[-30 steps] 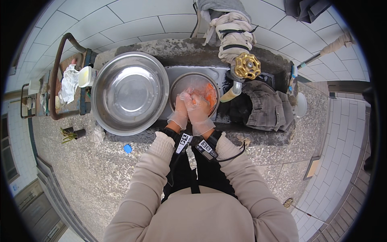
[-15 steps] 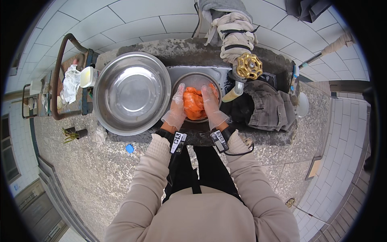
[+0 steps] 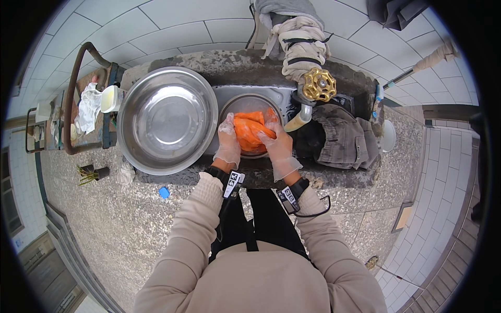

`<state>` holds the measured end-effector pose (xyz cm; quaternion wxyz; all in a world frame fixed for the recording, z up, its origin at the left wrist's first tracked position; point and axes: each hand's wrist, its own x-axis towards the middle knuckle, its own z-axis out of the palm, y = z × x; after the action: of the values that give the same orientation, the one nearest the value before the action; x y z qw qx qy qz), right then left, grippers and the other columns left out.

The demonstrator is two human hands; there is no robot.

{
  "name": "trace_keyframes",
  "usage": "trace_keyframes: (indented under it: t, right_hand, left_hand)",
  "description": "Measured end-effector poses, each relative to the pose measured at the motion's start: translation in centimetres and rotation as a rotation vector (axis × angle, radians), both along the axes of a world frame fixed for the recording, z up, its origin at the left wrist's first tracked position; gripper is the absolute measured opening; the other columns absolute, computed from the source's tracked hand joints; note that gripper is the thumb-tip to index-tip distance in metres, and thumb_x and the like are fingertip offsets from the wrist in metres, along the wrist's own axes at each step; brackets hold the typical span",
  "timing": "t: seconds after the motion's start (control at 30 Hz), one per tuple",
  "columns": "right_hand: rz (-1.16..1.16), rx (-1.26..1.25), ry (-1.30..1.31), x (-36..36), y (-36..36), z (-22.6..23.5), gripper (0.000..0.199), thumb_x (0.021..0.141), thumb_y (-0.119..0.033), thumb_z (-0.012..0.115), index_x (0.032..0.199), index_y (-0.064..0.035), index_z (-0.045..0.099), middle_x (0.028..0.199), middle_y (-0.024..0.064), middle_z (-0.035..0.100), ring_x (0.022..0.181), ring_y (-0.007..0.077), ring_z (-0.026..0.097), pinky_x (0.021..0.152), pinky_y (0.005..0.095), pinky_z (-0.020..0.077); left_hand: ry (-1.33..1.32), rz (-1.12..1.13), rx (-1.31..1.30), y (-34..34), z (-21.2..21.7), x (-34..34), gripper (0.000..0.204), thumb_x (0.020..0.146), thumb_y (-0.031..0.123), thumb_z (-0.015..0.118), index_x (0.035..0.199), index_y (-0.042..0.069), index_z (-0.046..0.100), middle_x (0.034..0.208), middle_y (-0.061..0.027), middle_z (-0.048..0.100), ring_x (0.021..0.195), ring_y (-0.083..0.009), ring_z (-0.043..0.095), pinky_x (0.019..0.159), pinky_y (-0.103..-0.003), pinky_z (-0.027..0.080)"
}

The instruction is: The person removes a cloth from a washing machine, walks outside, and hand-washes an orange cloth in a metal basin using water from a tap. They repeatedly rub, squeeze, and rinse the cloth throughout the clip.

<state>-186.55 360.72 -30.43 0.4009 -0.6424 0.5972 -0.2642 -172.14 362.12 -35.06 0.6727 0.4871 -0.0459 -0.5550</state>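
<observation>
An orange cloth (image 3: 249,130), wet and bunched up, is held over a smaller metal basin (image 3: 237,100) in the stone sink. My left hand (image 3: 228,140), in a clear plastic glove, grips the cloth's left side. On the other side my right hand (image 3: 279,145), gloved the same way, has its fingers closed round the cloth, thumb toward the middle. Whitish suds or wet film show on both gloves. The lower part of the basin is hidden behind the cloth and hands.
A large metal basin (image 3: 201,86) sits on the sink's left. To the right are a tap with a brass wheel handle (image 3: 319,84), its spout (image 3: 298,121) and grey trousers (image 3: 342,138). A white tub (image 3: 111,100) stands on a cart at far left. A blue piece (image 3: 164,192) lies on the floor.
My right hand has turned and shifted slightly right and down, folding the cloth's right side over. My left hand has moved a little left and stays on the cloth.
</observation>
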Motion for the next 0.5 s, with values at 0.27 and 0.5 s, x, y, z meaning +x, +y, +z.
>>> trace_keyframes:
  t: [0.27, 0.5]
  right_hand:
    - [0.089, -0.428, -0.076, -0.4, 0.6, -1.4, 0.019, 0.072, -0.007, 0.066, 0.083, -0.0047, 0.051, 0.087, 0.0082, 0.061, 0.078, 0.0238, 0.058, 0.070, 0.0310, 0.0461]
    - [0.077, 0.108, -0.586, 0.3, 0.1, -2.6, 0.020, 0.077, -0.006, 0.064, 0.094, -0.0023, 0.055, 0.088, 0.0065, 0.059, 0.082, 0.0127, 0.055, 0.074, 0.0280, 0.0447]
  left_hand:
    - [0.148, -0.041, -0.054, 0.0, -0.8, -0.1, 0.028, 0.092, 0.029, 0.043, 0.096, 0.004, 0.055, 0.092, -0.0085, 0.059, 0.083, -0.0184, 0.058, 0.075, -0.032, 0.048]
    - [0.095, -0.137, -0.129, 0.2, 0.3, -0.7, 0.024, 0.092, 0.025, 0.044, 0.094, 0.003, 0.055, 0.091, -0.0063, 0.058, 0.081, -0.0152, 0.056, 0.074, -0.029, 0.046]
